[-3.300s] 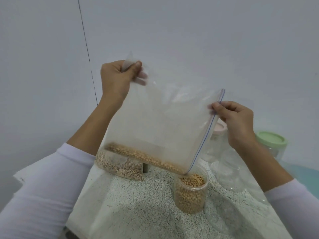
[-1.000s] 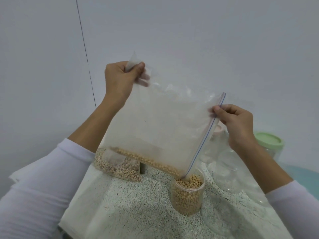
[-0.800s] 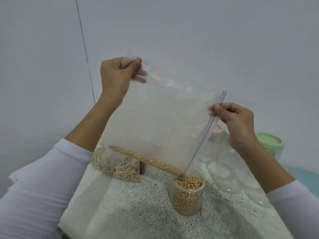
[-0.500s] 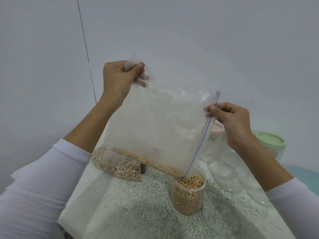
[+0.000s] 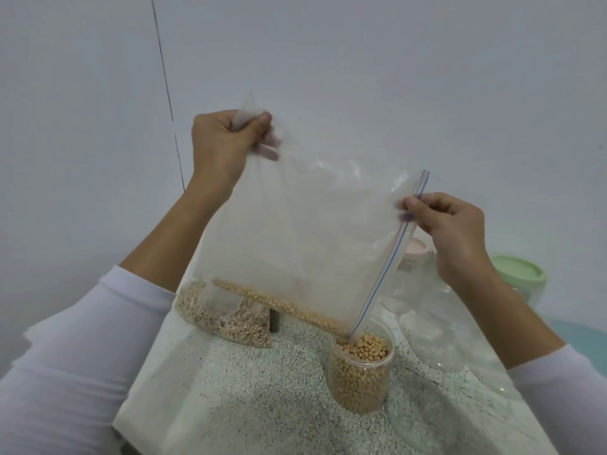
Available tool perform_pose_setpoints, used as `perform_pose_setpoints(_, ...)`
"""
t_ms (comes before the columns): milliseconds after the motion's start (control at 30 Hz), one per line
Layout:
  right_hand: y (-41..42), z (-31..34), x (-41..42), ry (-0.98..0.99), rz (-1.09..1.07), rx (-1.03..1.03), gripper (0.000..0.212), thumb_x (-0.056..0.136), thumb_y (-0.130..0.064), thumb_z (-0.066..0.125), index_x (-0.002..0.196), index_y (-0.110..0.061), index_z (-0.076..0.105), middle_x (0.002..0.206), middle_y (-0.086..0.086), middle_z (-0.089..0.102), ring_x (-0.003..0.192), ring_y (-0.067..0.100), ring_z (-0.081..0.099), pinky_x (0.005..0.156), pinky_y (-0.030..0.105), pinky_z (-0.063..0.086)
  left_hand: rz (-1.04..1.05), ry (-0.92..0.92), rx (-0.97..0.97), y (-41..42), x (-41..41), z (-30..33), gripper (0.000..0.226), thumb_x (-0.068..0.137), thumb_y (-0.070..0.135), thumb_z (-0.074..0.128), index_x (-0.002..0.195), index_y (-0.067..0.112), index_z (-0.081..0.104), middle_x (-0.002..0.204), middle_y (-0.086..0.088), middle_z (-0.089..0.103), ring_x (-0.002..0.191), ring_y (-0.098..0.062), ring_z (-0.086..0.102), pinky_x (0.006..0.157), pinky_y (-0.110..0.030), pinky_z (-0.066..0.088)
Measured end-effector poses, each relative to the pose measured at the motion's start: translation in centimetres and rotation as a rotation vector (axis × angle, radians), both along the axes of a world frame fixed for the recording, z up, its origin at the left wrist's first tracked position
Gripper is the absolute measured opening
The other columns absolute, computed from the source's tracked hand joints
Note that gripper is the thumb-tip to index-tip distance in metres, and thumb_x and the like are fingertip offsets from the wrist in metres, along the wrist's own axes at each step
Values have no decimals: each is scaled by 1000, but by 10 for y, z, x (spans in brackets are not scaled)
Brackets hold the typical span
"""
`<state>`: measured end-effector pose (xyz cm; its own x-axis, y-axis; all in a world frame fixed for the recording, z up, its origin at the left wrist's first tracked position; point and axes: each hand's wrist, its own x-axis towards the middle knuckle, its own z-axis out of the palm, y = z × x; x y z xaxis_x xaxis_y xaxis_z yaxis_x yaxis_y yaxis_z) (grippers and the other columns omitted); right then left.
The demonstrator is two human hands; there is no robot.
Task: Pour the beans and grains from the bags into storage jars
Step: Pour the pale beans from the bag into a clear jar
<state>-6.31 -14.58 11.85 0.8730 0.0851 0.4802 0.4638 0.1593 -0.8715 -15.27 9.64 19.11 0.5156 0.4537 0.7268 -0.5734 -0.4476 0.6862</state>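
Note:
A clear zip bag (image 5: 295, 231) hangs tilted over the table, its blue zip edge running down to the right. A thin row of yellow beans (image 5: 279, 303) lies along its lower fold, sloping toward the bottom corner. That corner sits at the mouth of an open clear jar (image 5: 361, 372), which is nearly full of the same beans. My left hand (image 5: 220, 149) pinches the bag's raised upper corner. My right hand (image 5: 450, 231) pinches the zip edge near its top.
A second bag of paler grains (image 5: 223, 316) lies on the speckled table (image 5: 246, 395) behind the held bag. To the right stand clear jars, one with a pink lid (image 5: 415, 249) and one with a green lid (image 5: 519, 270). A white wall rises close behind.
The bag has been shaken slightly up and down over the jar. The row of beans in it has thinned a little, and both hands keep their grips.

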Motion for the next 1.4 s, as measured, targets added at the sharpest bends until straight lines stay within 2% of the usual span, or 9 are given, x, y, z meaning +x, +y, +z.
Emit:
perform_pose_setpoints(233,-2,-5,-1,25,-17,24,10,86,-7,65,77,-12,66,67,-10,71,59,4,64,77,19,45,-12,9,5,-3,5,-3,20,90,14,65,70,9,68,60,4,70,53,-19,68,63,-32,55)
perform_pose_setpoints(367,-4,-7,-1,36,-6,19,11,86,-6,65,76,-12,66,67,-9,72,60,5,64,84,23,48,-34,13,6,-6,7,-2,21,90,12,64,70,8,67,59,5,70,52,-17,67,61,-32,55)
perform_pose_setpoints(433,-6,-6,-1,30,-39,54,14,86,-6,65,75,-13,65,65,-9,71,58,5,64,78,19,49,-28,-10,9,-5,7,-2,21,89,14,65,69,9,68,59,4,70,54,-20,68,67,-36,55)
perform_pose_setpoints(500,-7,-5,-1,32,-27,45,13,86,-5,65,75,-12,65,65,-10,71,58,4,64,73,16,48,-25,-3,7,-5,9,-2,21,90,13,65,69,9,68,58,5,69,53,-18,68,64,-33,56)
perform_pose_setpoints(633,-9,-7,0,37,-54,49,11,86,-6,65,77,-11,66,67,-9,71,59,5,64,78,17,50,-42,2,2,-5,11,-3,21,90,13,65,69,8,67,58,4,69,53,-19,68,64,-34,57)
perform_pose_setpoints(767,-8,-9,-1,48,-38,27,12,87,-6,65,76,-12,66,67,-9,71,59,5,64,70,11,48,-37,28,17,-10,13,-1,21,90,12,65,69,7,67,59,5,70,51,-17,67,59,-29,54)
perform_pose_setpoints(933,-10,-8,0,45,-31,19,14,87,-7,65,74,-13,65,67,-10,71,60,4,64,68,11,45,-43,23,26,-11,14,2,20,89,14,65,71,6,68,60,4,70,53,-18,68,64,-35,57)
perform_pose_setpoints(1067,-11,-7,0,35,-60,49,14,87,-6,65,75,-13,65,65,-11,71,58,3,64,64,8,44,-56,7,38,-13,14,0,20,89,14,66,71,5,67,60,3,70,53,-20,68,61,-33,56)
perform_pose_setpoints(1400,-8,-10,0,59,-46,56,12,86,-5,65,75,-11,65,64,-10,70,58,3,63,66,9,46,-71,28,27,-12,17,-1,21,89,14,66,69,9,68,62,1,71,54,-22,68,59,-30,53)
